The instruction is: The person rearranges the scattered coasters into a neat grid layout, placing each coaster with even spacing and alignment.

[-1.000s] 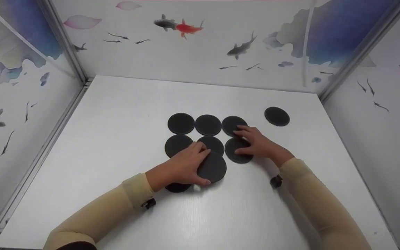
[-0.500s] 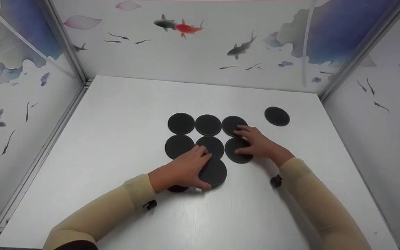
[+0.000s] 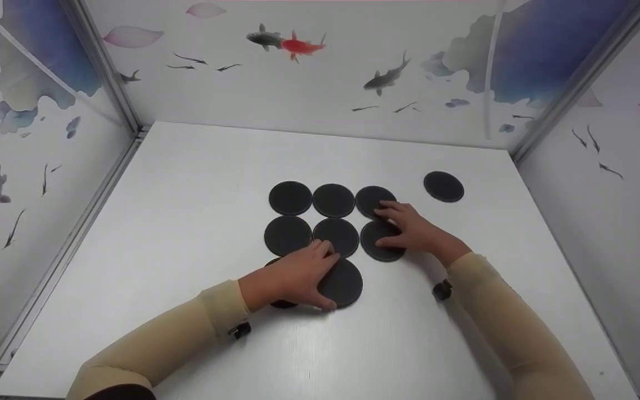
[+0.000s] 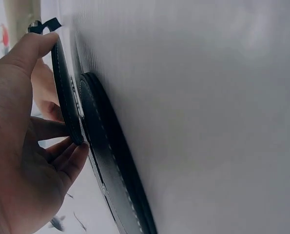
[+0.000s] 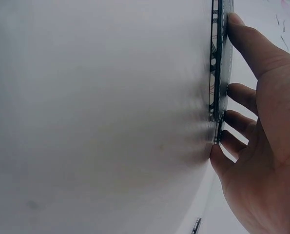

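Black round coasters with stitched edges lie flat in rows on the white table. My left hand point(image 3: 300, 276) holds one coaster point(image 3: 346, 284) by its edge between thumb and fingers, at the near middle of the rows. In the left wrist view this held coaster point(image 4: 64, 92) is a little off the table, beside a lying coaster point(image 4: 103, 141). Part of the near left coaster point(image 3: 284, 304) is hidden under my left hand. My right hand point(image 3: 415, 230) rests with spread fingers, its thumb on the middle right coaster point(image 3: 385, 251) and fingertips on the far right coaster point(image 3: 373, 198).
A lone coaster point(image 3: 444, 186) lies apart at the far right. Other coasters fill the far left point(image 3: 290, 198), far middle point(image 3: 334, 200), middle left point(image 3: 288, 236) and centre point(image 3: 342, 236). Patterned walls point(image 3: 320, 83) border the white table point(image 3: 186, 183) at the back and sides.
My left hand has moved the held coaster slightly toward the person, uncovering more of the centre coaster. The right hand has stayed where it was.
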Demonstrator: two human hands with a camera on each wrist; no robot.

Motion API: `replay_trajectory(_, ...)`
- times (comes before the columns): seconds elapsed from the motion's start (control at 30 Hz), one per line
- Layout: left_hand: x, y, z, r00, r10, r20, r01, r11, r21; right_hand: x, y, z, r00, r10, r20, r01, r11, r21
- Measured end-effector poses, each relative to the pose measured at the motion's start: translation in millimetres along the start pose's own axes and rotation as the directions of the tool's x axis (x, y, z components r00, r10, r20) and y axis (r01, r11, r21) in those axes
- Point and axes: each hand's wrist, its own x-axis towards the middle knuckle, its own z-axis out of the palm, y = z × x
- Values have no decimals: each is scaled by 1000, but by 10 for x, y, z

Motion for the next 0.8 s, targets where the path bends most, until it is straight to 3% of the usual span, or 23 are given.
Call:
replay_trajectory(0.43,14,17,57,998,57,-32,-52,990,132,-12,-7,-9,1000,2,-1,-2,1000,12)
replay_trajectory(0.8,8,35,63,997,65,-35,-59,988,140,1,36,3,1000,-19,-13,19,1000,-7)
